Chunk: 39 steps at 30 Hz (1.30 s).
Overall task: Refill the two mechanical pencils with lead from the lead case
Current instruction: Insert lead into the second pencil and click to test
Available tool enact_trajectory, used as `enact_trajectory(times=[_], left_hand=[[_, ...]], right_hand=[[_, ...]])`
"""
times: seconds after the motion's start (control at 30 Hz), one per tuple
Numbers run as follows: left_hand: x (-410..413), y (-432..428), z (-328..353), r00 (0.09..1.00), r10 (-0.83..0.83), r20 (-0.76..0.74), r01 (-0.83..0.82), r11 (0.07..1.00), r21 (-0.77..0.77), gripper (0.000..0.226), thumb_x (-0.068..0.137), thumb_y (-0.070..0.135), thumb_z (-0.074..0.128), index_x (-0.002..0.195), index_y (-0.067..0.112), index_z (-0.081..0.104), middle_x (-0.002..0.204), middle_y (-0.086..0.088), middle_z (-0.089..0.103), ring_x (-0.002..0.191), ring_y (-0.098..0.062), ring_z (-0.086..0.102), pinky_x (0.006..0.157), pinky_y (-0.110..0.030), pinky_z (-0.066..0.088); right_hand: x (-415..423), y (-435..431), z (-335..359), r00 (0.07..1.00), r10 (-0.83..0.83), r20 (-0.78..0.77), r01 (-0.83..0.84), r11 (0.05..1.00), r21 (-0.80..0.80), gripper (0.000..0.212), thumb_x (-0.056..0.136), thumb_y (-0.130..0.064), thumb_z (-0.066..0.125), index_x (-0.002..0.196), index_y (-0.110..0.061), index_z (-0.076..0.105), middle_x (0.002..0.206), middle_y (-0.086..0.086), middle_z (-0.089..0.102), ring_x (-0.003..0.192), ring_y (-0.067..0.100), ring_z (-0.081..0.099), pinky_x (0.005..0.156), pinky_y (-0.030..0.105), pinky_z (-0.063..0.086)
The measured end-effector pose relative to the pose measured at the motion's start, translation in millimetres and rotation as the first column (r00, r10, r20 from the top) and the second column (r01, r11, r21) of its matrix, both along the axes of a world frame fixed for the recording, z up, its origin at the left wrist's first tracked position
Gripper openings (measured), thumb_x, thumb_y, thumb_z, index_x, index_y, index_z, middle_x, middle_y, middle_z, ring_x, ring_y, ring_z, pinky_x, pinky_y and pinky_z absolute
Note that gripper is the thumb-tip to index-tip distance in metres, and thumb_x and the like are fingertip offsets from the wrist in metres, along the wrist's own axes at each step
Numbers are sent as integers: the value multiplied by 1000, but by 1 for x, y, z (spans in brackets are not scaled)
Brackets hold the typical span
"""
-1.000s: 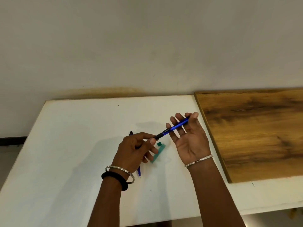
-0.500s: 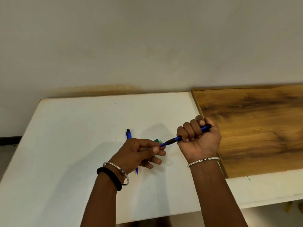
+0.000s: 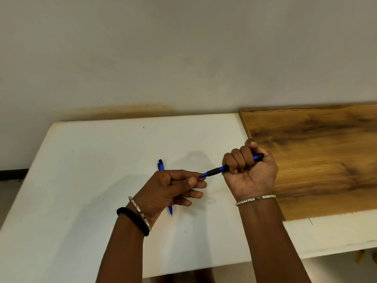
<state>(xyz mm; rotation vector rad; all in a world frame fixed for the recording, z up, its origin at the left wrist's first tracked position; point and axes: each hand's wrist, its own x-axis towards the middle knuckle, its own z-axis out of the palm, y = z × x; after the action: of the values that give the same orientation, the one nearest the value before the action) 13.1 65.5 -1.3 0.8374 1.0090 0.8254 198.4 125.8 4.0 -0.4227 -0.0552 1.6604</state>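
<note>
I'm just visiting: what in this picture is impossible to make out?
The lead case: nowhere visible in the head view; possibly under the left hand.
Lead: too thin to see whether the left fingertips pinch one at the held pencil tip.
The second pencil: its middle is hidden beneath the left hand.
Held pencil's barrel: mostly wrapped by the right hand.

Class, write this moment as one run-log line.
right hand grips held pencil | left hand pinches its tip | spare pencil lies on table under left hand | lead case not in view
</note>
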Motion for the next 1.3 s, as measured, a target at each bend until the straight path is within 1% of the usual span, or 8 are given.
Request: enact_trajectory(times=[0.17, 0.33, 0.47, 0.63, 1.0, 1.1, 1.3], left_hand=[[-1, 0, 1, 1000, 1, -4, -1, 1000, 6, 33, 75, 39, 69, 103, 22, 75, 104, -4, 76, 86, -14, 73, 60, -19, 55], [-2, -1, 1, 1000, -6, 7, 6, 1000, 17, 36, 75, 41, 70, 105, 22, 74, 106, -4, 75, 89, -15, 73, 60, -20, 55], [-1, -1, 1, 1000, -12, 15, 12, 1000, 20, 36, 76, 41, 69, 106, 23, 74, 107, -4, 75, 91, -16, 73, 61, -19, 55], [-3, 0, 2, 1000, -16, 27, 16, 1000, 27, 35, 77, 41, 68, 107, 24, 73, 108, -3, 75, 93, -16, 73, 61, -19, 55], [-3, -1, 1, 1000, -15, 9, 15, 1000, 25, 33, 77, 41, 68, 106, 24, 74, 107, -3, 75, 92, -16, 73, 60, -19, 55], [-2, -1, 2, 1000, -9, 4, 9, 1000, 23, 35, 75, 42, 69, 104, 24, 74, 106, -3, 76, 91, -15, 73, 59, -19, 54], [-2, -1, 1, 1000, -17, 0, 17, 999, 32, 33, 78, 40, 68, 106, 24, 74, 106, -2, 75, 92, -15, 73, 60, -18, 55]], right_hand=[[-2, 0, 3, 1000, 16, -17, -16, 999, 32, 35, 93, -23, 22, 69, -16, 46, 45, -6, 13, 37, 10, 10, 37, 20, 19], [-1, 0, 6, 1000, 23, -11, -23, 998, 55, 34, 92, -20, 21, 69, -16, 46, 45, -6, 12, 37, 10, 10, 35, 19, 20], [-2, 0, 8, 999, 30, -21, -28, 996, 86, 36, 95, -23, 20, 72, -15, 47, 44, -6, 13, 36, 9, 10, 34, 20, 21], [-2, 0, 10, 999, 29, -27, -26, 995, 96, 37, 94, -22, 19, 73, -15, 48, 44, -6, 13, 36, 9, 11, 35, 19, 21], [-3, -1, 8, 999, 47, -22, -44, 991, 127, 37, 96, -28, 21, 75, -14, 48, 45, -5, 14, 37, 9, 12, 35, 20, 22], [-3, -1, 8, 998, 50, -24, -47, 992, 118, 37, 96, -28, 21, 74, -14, 49, 45, -6, 14, 37, 9, 12, 35, 20, 21], [-2, 1, 10, 999, 39, -20, -38, 998, 60, 35, 94, -22, 22, 70, -15, 48, 45, -5, 12, 36, 9, 10, 35, 19, 19]])
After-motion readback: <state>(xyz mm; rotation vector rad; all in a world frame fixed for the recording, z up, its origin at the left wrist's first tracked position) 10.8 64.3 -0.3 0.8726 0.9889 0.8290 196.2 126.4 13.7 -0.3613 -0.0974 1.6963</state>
